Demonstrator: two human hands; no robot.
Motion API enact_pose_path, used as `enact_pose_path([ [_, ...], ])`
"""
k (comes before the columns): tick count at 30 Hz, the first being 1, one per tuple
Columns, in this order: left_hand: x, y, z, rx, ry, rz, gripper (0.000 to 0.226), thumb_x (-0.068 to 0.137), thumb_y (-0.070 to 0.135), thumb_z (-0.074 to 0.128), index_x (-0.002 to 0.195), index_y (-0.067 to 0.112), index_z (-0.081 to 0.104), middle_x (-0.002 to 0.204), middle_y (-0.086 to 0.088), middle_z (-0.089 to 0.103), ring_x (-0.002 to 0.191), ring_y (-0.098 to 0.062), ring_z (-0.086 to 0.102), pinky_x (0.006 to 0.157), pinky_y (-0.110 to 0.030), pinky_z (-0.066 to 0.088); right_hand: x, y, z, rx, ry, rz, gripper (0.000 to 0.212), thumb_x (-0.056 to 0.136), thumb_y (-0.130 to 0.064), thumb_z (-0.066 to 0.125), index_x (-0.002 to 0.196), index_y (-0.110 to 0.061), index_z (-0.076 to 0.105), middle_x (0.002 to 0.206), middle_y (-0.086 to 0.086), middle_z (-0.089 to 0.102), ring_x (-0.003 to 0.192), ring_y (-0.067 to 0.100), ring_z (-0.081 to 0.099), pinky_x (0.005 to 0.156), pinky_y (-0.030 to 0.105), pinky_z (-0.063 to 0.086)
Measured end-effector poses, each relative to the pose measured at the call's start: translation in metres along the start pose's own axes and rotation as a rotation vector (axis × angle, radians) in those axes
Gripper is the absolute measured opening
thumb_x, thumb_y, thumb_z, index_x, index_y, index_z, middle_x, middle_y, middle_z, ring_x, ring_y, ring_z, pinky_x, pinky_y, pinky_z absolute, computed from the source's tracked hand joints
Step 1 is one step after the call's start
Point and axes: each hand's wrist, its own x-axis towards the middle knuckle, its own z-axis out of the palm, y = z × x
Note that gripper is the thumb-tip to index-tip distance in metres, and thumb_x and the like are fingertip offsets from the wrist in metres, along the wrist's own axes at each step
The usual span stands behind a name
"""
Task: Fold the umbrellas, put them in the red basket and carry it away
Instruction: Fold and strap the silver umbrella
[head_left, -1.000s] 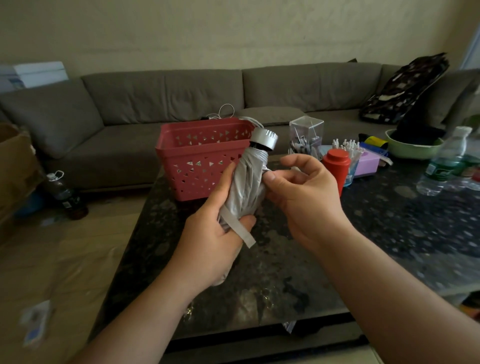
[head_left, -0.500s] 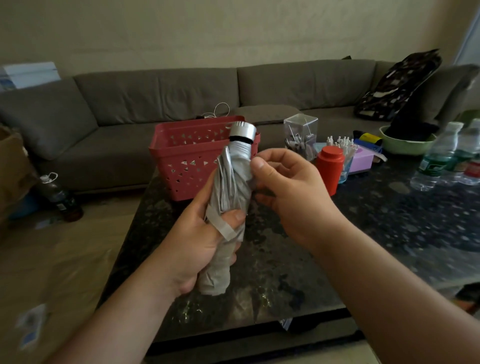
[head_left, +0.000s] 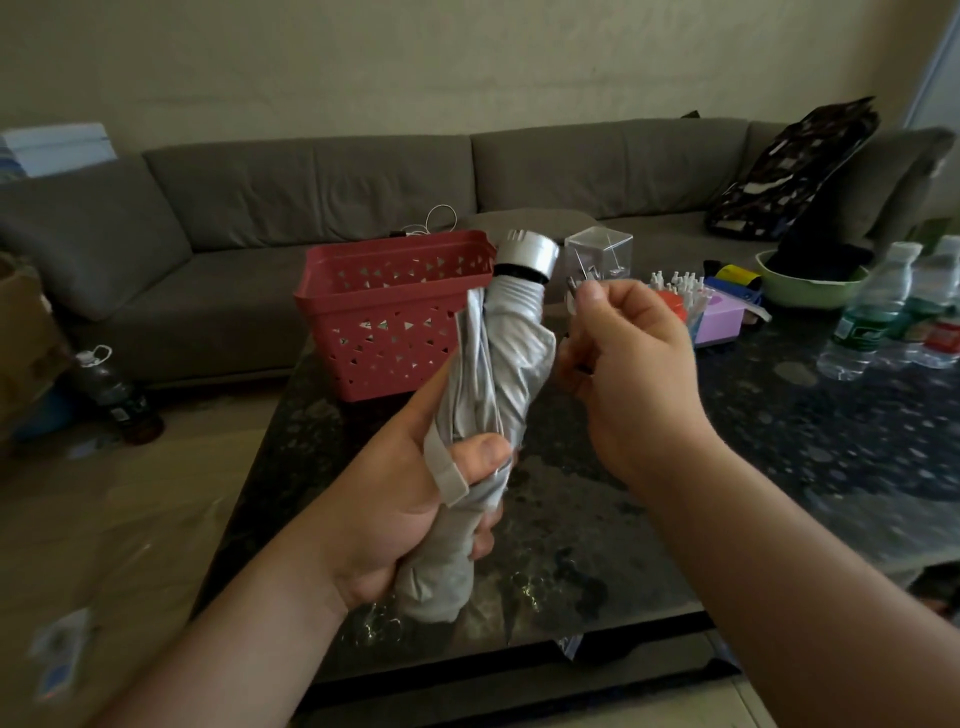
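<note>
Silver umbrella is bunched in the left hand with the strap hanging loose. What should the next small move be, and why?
Probably the right hand, now beside the canopy with fingers curled, should take the loose strap and wrap it round the silver umbrella. The left hand grips the gathered folds, the strap dangles unfastened over its thumb, and the red basket waits behind on the table.
</note>
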Motion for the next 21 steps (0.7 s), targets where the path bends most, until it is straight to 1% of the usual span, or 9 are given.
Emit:
enact_pose_path([
  [2, 0.003, -0.003, -0.001, 0.019, 0.096, 0.007, 0.07, 0.087, 0.019, 0.073, 0.142, 0.058, 0.053, 0.083, -0.004, 0.059, 0.062, -0.017, 0.056, 0.058, -0.035, 0.049, -0.007, -0.002, 0.0, -0.106, 0.013, -0.21, 0.02, 0.103, -0.018, 0.066, 0.083, -0.018, 0.062, 0.065, -0.007, 0.058, 0.062, 0.013, 0.053, 0.062, 0.034, 0.048],
  [4, 0.007, -0.006, -0.002, 0.038, 0.158, 0.03, 0.071, 0.093, 0.013, 0.075, 0.142, 0.061, 0.052, 0.081, -0.003, 0.061, 0.063, -0.018, 0.056, 0.059, -0.035, 0.048, -0.016, -0.003, 0.001, -0.319, -0.105, -0.433, 0.015, 0.099, -0.017, 0.07, 0.084, -0.02, 0.067, 0.07, -0.008, 0.063, 0.064, 0.011, 0.058, 0.061, 0.03, 0.051],
  [5, 0.009, -0.007, -0.001, 0.057, 0.185, 0.049, 0.073, 0.096, 0.008, 0.073, 0.142, 0.06, 0.052, 0.081, -0.003, 0.062, 0.064, -0.018, 0.056, 0.058, -0.034, 0.048, -0.02, -0.002, 0.003, -0.421, -0.185, -0.475, 0.011, 0.097, -0.019, 0.073, 0.086, -0.021, 0.07, 0.073, -0.007, 0.067, 0.065, 0.01, 0.061, 0.061, 0.029, 0.054],
  [7, 0.011, -0.008, -0.001, 0.109, 0.227, 0.099, 0.074, 0.099, 0.002, 0.068, 0.145, 0.057, 0.051, 0.087, 0.002, 0.067, 0.069, -0.014, 0.061, 0.058, -0.031, 0.05, -0.024, 0.001, 0.007, -0.569, -0.295, -0.432, 0.002, 0.093, -0.026, 0.075, 0.092, -0.025, 0.075, 0.079, -0.003, 0.072, 0.071, 0.012, 0.068, 0.064, 0.033, 0.059],
  [11, 0.012, -0.01, -0.001, 0.123, 0.259, 0.154, 0.071, 0.099, 0.001, 0.067, 0.146, 0.053, 0.052, 0.1, 0.01, 0.072, 0.08, -0.006, 0.069, 0.065, -0.021, 0.055, -0.024, 0.008, 0.011, -0.623, -0.296, -0.345, 0.004, 0.096, -0.026, 0.075, 0.096, -0.03, 0.075, 0.083, -0.006, 0.072, 0.075, 0.011, 0.067, 0.068, 0.033, 0.059],
  [14, 0.011, -0.01, -0.003, 0.077, 0.271, 0.126, 0.062, 0.101, 0.007, 0.066, 0.144, 0.05, 0.055, 0.096, 0.007, 0.071, 0.076, -0.008, 0.068, 0.062, -0.027, 0.054, -0.023, 0.007, 0.012, -0.579, -0.307, -0.288, 0.008, 0.099, -0.023, 0.071, 0.101, -0.027, 0.076, 0.086, -0.005, 0.074, 0.077, 0.013, 0.068, 0.07, 0.033, 0.061],
  [16, 0.011, -0.008, -0.004, -0.015, 0.267, 0.075, 0.052, 0.101, 0.019, 0.069, 0.139, 0.052, 0.058, 0.091, 0.001, 0.068, 0.069, -0.016, 0.064, 0.057, -0.034, 0.051, -0.022, 0.006, 0.013, -0.481, -0.311, -0.219, 0.012, 0.101, -0.018, 0.068, 0.103, -0.025, 0.077, 0.088, 0.0, 0.075, 0.081, 0.022, 0.07, 0.074, 0.041, 0.063],
  [18, 0.011, -0.006, -0.006, -0.129, 0.244, 0.049, 0.05, 0.094, 0.026, 0.073, 0.137, 0.051, 0.061, 0.086, -0.003, 0.064, 0.064, -0.019, 0.059, 0.056, -0.034, 0.049, -0.023, 0.005, 0.011, -0.403, -0.33, -0.178, 0.012, 0.101, -0.014, 0.067, 0.102, -0.021, 0.077, 0.091, 0.006, 0.076, 0.085, 0.031, 0.071, 0.079, 0.05, 0.062],
  [21, 0.01, -0.006, -0.01, -0.221, 0.203, 0.074, 0.052, 0.091, 0.031, 0.071, 0.139, 0.045, 0.061, 0.091, -0.004, 0.063, 0.066, -0.018, 0.06, 0.057, -0.034, 0.049, -0.025, 0.002, 0.004, -0.417, -0.5, -0.189, 0.005, 0.096, -0.007, 0.073, 0.096, -0.011, 0.076, 0.088, 0.014, 0.074, 0.08, 0.035, 0.072, 0.075, 0.051, 0.063],
])
